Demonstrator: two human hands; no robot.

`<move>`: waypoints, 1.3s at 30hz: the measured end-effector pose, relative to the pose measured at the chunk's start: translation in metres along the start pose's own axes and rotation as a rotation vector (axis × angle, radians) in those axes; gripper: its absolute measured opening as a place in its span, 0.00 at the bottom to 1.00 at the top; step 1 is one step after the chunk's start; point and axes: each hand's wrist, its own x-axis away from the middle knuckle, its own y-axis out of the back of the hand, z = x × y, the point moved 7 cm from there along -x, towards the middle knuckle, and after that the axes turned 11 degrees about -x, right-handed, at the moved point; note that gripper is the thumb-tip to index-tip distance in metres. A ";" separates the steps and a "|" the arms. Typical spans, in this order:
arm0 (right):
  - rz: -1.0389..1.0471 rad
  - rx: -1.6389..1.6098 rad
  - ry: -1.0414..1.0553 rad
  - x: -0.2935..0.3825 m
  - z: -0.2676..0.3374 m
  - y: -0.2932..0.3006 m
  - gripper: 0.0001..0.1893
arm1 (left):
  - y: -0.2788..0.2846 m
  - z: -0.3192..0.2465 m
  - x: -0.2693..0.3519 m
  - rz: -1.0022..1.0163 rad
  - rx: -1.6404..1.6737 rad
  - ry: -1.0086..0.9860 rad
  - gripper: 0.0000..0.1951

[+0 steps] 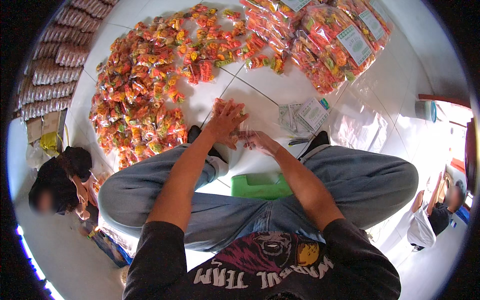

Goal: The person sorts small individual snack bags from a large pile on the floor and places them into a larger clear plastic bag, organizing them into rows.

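Note:
A clear plastic bag of red and orange snacks [224, 105] lies on the tiles in front of my feet. Spread over its top is my left hand [224, 125], fingers apart and touching the plastic. At the bag's near end, my right hand [259, 141] pinches loose clear film between thumb and fingers. Part of the contents is hidden beneath my left hand. To the left spreads a large heap of small clear packets of colourful snacks [138, 93]. Printed paper labels [313, 114] lie loosely stacked right of my hands.
Large filled bags with labels [333, 48] stand at the back right. Flat clear plastic bags [358, 125] lie beyond my right foot. A green plastic object [260, 186] sits between my legs. Stacked packets [56, 71] line the left. People sit at left [62, 180] and right [440, 217].

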 end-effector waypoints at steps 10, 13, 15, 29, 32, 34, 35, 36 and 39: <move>0.033 -0.196 -0.040 0.000 -0.007 -0.006 0.30 | 0.004 -0.001 -0.001 0.069 -0.121 -0.045 0.69; 0.005 -0.108 -0.029 -0.002 0.000 -0.010 0.30 | 0.003 -0.001 0.000 0.040 -0.120 -0.018 0.67; 0.037 -0.088 -0.019 -0.006 -0.001 -0.008 0.29 | 0.006 -0.003 -0.002 0.038 -0.107 -0.027 0.66; -0.007 -0.169 -0.149 -0.001 -0.014 -0.016 0.23 | 0.000 -0.002 -0.006 0.046 -0.134 -0.023 0.66; 0.106 0.112 -0.070 -0.007 -0.006 -0.016 0.22 | 0.001 0.000 -0.006 0.050 -0.149 -0.009 0.66; 0.168 0.368 0.003 -0.006 0.003 -0.018 0.23 | 0.000 0.001 -0.003 0.060 -0.161 0.000 0.66; 0.188 0.427 0.075 -0.005 0.009 -0.020 0.23 | -0.001 0.001 -0.002 0.070 -0.159 0.004 0.66; 0.205 0.487 0.149 -0.003 0.013 -0.018 0.24 | 0.000 0.000 -0.002 0.076 -0.156 0.006 0.66; 0.171 0.198 -0.005 0.002 0.010 0.003 0.26 | 0.005 -0.002 -0.002 0.066 -0.169 -0.001 0.66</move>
